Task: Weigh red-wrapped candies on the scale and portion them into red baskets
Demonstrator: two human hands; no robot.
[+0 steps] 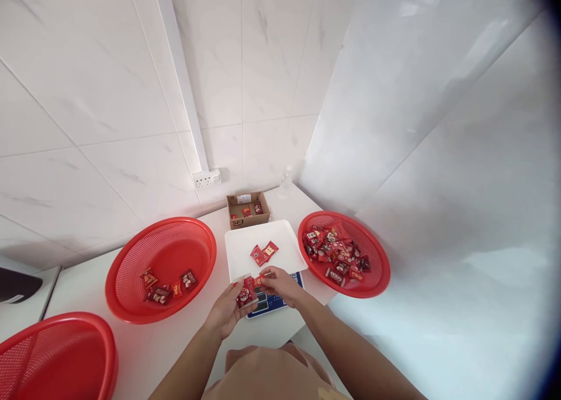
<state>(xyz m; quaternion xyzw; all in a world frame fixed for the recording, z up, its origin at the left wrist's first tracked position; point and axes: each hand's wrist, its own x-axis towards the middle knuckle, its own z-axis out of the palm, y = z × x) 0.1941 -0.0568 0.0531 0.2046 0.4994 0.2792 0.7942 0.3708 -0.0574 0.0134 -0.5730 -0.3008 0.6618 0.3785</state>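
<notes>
My left hand (228,309) is closed on a small red snack packet (246,295) just in front of a weighing scale. My right hand (280,284) pinches another small red packet (258,281) beside it, over the scale's near edge. A white square tray (239,251) rests on the scale (274,301), and two red packets (264,252) lie on the tray. The red basket (377,260) to the right holds several red packets. The red basket (127,271) to the left holds a few packets.
A small cardboard box (248,209) with packets stands behind the tray, against the tiled wall. A wall socket (205,180) sits above it. Another red basket (56,353) shows at the bottom left. A dark object (17,286) lies at the far left edge.
</notes>
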